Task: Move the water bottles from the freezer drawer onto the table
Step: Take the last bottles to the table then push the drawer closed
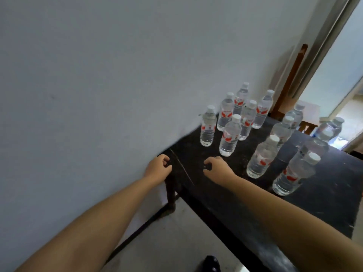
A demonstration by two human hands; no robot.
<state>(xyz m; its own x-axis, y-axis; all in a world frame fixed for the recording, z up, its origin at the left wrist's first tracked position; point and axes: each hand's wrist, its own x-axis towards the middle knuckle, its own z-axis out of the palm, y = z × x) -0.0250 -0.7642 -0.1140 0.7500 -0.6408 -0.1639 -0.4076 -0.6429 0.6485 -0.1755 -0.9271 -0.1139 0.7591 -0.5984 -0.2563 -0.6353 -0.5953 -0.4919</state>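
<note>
Head view, tilted. Both my arms are stretched forward over the near-left corner of the black table (pixel 306 209), which stands against a pale wall (pixel 98 75).

My left hand (pixel 158 168) hangs at the table's corner edge, fingers curled loosely inward, holding nothing. My right hand (pixel 218 166) hovers over the tabletop just right of it, fingers likewise half-curled and empty; I cannot tell whether its fingertips touch the surface. The 2 hands are near each other but apart.

Water bottles (pixel 229 134): all upright on the table, clear with white caps and red-marked labels. A cluster of 6 stands toward the wall side, the nearest just beyond my right hand. A second line runs along the right side, the closest bottle (pixel 294 173) near my right forearm; the farthest ones there are blurred, so no firm count.

Freezer drawer: not in view.

Below the table, pale floor (pixel 176 242) and a dark shoe tip (pixel 211 263).
</note>
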